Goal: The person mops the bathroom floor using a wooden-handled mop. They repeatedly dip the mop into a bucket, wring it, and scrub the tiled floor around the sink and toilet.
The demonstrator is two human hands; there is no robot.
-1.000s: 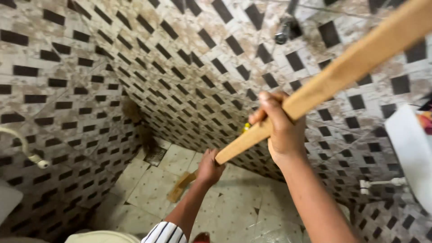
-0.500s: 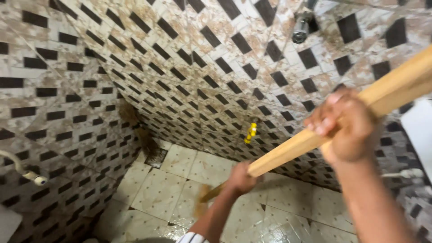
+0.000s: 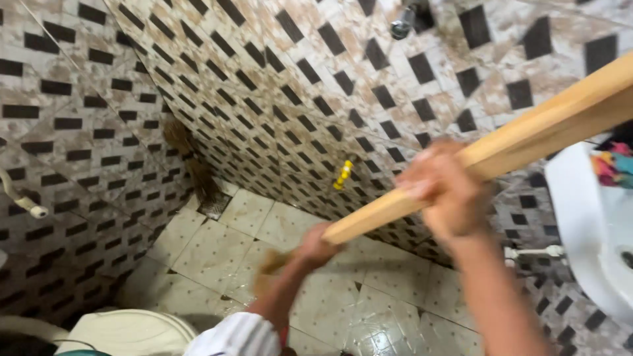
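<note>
A long wooden handle [image 3: 521,135] runs from the upper right down to a brush head [image 3: 269,269] on the wet tiled floor [image 3: 217,254]. My right hand [image 3: 443,192] grips the handle high up, blurred by motion. Lower down, my left hand [image 3: 315,246] closes around the handle just above the brush head. A striped white sleeve [image 3: 237,336] covers my left arm near the bottom edge.
Patterned black-and-beige tiled walls [image 3: 99,125] close in the corner, with a floor drain [image 3: 214,204] at its foot. A yellow tap [image 3: 343,175] sticks out low on the wall. A white basin [image 3: 587,224] is at right, a toilet lid [image 3: 125,333] at bottom left.
Both hands and the handle shifted left and slightly back; the brush head slid across the floor. The view tilted, bringing the basin and toilet lid into sight.
</note>
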